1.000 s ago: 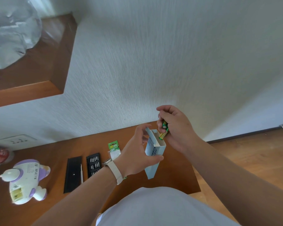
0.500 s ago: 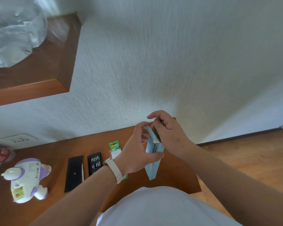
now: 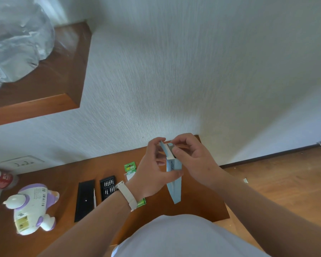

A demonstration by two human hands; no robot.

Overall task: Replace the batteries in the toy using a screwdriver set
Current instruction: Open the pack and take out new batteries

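Observation:
My left hand (image 3: 152, 171) grips a tall pale blue box (image 3: 174, 184) above the wooden table (image 3: 202, 201). My right hand (image 3: 191, 160) pinches the box's open top flap. The batteries are no longer visible. A white and purple toy (image 3: 31, 206) lies at the table's left with its battery compartment open. A black screwdriver bit tray (image 3: 107, 187), its black lid (image 3: 84, 199) and a slim screwdriver (image 3: 94, 198) lie in the middle. A green battery pack card (image 3: 130, 168) lies behind my left wrist, and something green (image 3: 142, 202) peeks out under it.
A wall socket (image 3: 21, 162) and a bottle with a red label (image 3: 0, 179) sit at the far left. A wooden shelf (image 3: 44, 93) with a clear plastic bag (image 3: 13, 43) hangs above. The wood floor (image 3: 285, 182) lies to the right.
My right hand put the green batteries down into the box and now pinches its top flap. The box has stayed in my left hand.

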